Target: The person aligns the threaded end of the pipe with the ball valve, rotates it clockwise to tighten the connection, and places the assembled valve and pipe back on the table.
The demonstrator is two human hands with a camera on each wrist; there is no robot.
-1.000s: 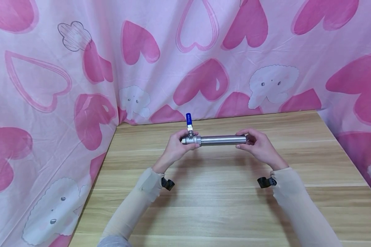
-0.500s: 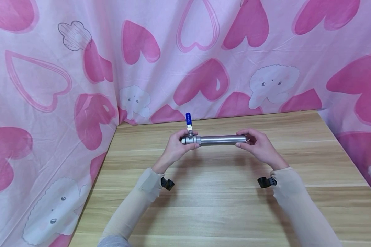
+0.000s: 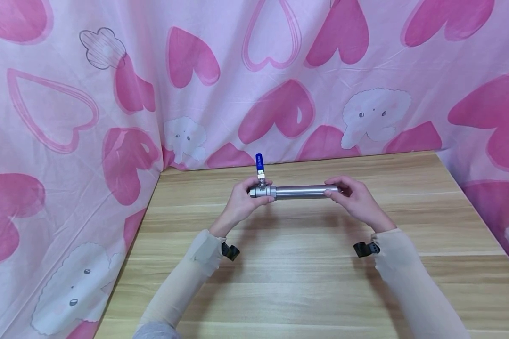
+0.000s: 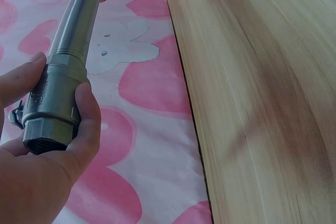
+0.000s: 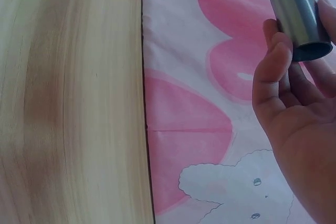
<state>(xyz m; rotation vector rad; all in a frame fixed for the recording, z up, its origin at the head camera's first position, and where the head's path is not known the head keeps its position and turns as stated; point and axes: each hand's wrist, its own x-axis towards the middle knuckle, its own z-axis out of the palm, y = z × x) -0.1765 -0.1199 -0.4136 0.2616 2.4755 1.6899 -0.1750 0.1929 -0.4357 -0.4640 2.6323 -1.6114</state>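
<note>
A steel ball valve with a blue lever handle is joined to a straight steel pipe. Held level above the table, the pair spans both hands in the head view. My left hand grips the valve body, thumb on the near side and fingers behind, with the lever pointing away. At the pipe's other end, my right hand pinches the tube between thumb and fingers. The right wrist view shows the pipe's open rim amid those fingers. From the left wrist, the valve's hex end faces the palm.
Beneath the hands lies a wood-grain table. Pink heart-print cloth hangs along its back, left and right sides. A small black device is fixed to the left wrist, and another black device to the right.
My right thumb has moved up from the pipe's lower edge onto its near face. The left hand's grip, the valve and the lever look almost unchanged.
</note>
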